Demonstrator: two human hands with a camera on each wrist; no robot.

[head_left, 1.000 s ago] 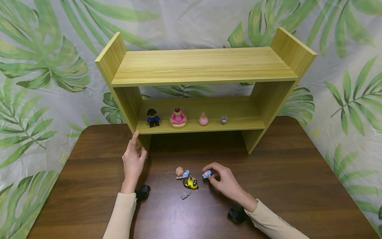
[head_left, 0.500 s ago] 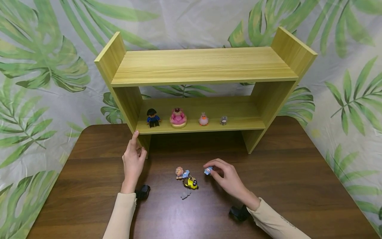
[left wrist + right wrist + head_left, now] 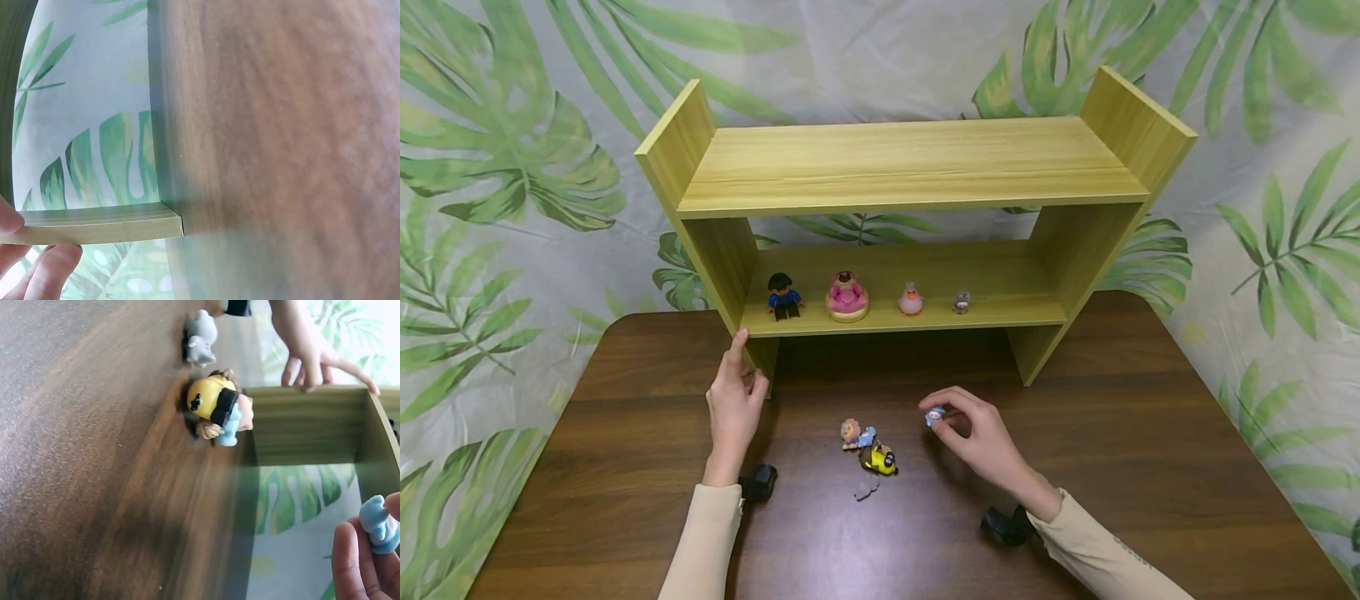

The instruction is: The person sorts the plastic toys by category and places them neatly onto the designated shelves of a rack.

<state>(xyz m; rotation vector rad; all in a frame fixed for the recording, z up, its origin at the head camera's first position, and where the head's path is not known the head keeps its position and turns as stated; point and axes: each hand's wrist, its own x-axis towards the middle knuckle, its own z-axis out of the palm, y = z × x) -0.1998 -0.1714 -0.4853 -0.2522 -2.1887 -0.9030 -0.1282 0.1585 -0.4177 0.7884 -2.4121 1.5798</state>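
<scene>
1 sm. blue fig. [image 3: 935,416], pinched in R hand [image 3: 987,433], above worktop [image 3: 625,433], right of yellow toy [image 3: 880,459]. L hand [image 3: 736,404]: gripping left panel [image 3: 726,250] of shelf unit [image 3: 917,162]. Risk: slight fingertip hold, so fig. may slip; bump to shelf unit could topple pink bear [image 3: 847,300].

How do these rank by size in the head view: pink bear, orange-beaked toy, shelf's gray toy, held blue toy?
1. Pink bear
2. Orange-beaked toy
Smallest, unranked: gray toy and blue toy. They look alike, and the blue one is nearer the camera.
</scene>
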